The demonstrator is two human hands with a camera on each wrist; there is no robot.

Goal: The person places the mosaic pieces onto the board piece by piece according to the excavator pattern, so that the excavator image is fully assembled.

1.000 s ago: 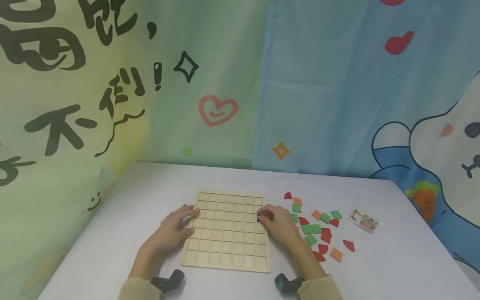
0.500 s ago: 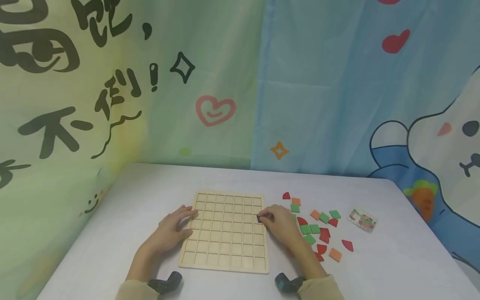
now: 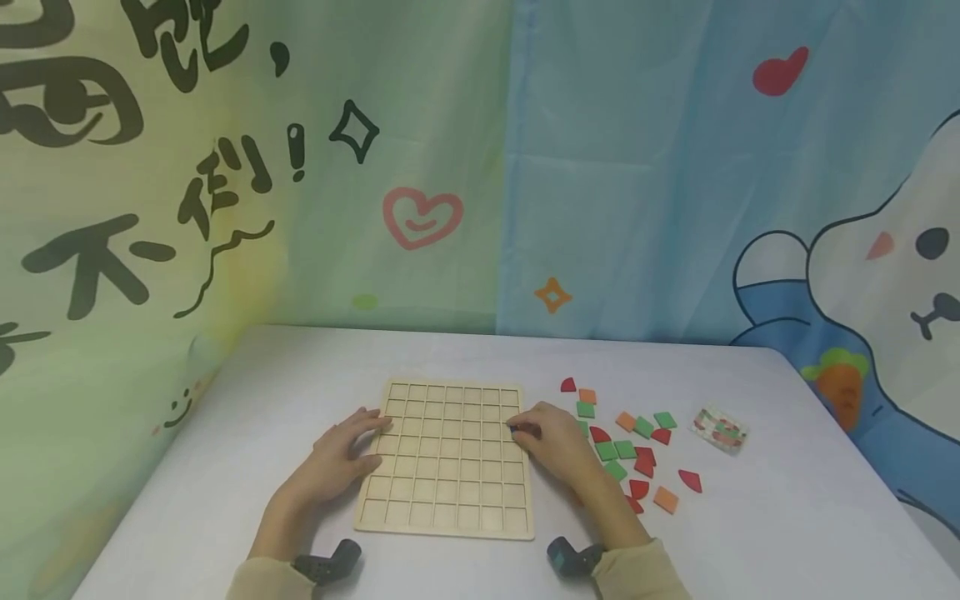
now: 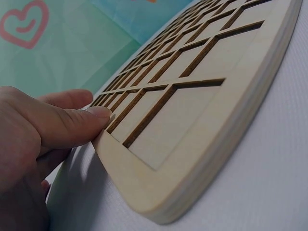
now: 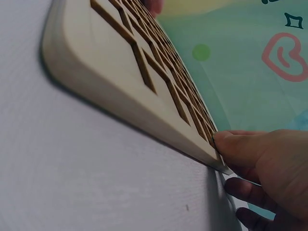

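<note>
Over the wooden grid board (image 3: pixel 450 458), mid-frame in the head view, an open lane runs between the left hand (image 3: pixel 335 462) blocking its left edge and the right hand (image 3: pixel 551 440) blocking its right. The white table (image 3: pixel 232 400) gives bare passage along the frame's left side and at lower right. Right of centre, scattered tiles (image 3: pixel 605 451) leave only narrow gaps, with a patterned flat item (image 3: pixel 719 429) beyond. Behind the table, the curtain (image 3: pixel 435 279) bars the upper frame.

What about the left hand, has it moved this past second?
No: in the head view, the left hand rests at the same spot along the wooden board, shifted neither way.
</note>
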